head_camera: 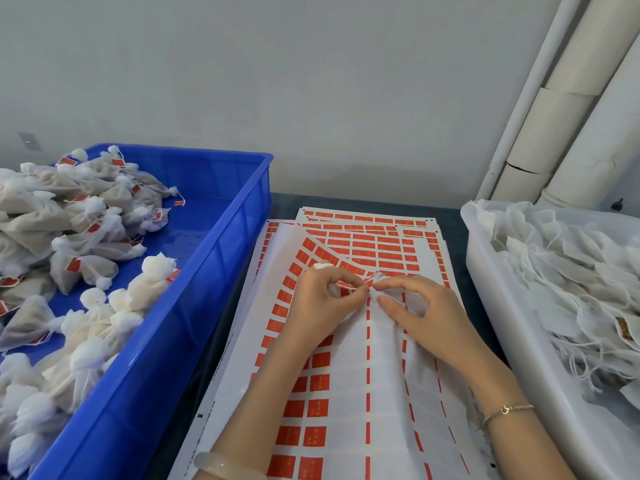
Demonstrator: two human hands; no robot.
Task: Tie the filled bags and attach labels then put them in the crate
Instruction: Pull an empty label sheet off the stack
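Over a stack of label sheets, my left hand and my right hand meet fingertip to fingertip. The left thumb and fingers pinch a small red label, and a white scrap pokes out above that hand's knuckles. With thumb and forefinger my right hand pinches the gathered top of a white mesh bag, whose crumpled body lies under that palm, mostly hidden. To the left stands the blue crate, which holds several tied bags with red labels.
A white tub at the right holds several loose white bags with dangling strings. The sheets carry rows of red labels, with bare strips where labels are gone. White pipes run up the wall at the back right. A dark table edge shows between crate and sheets.
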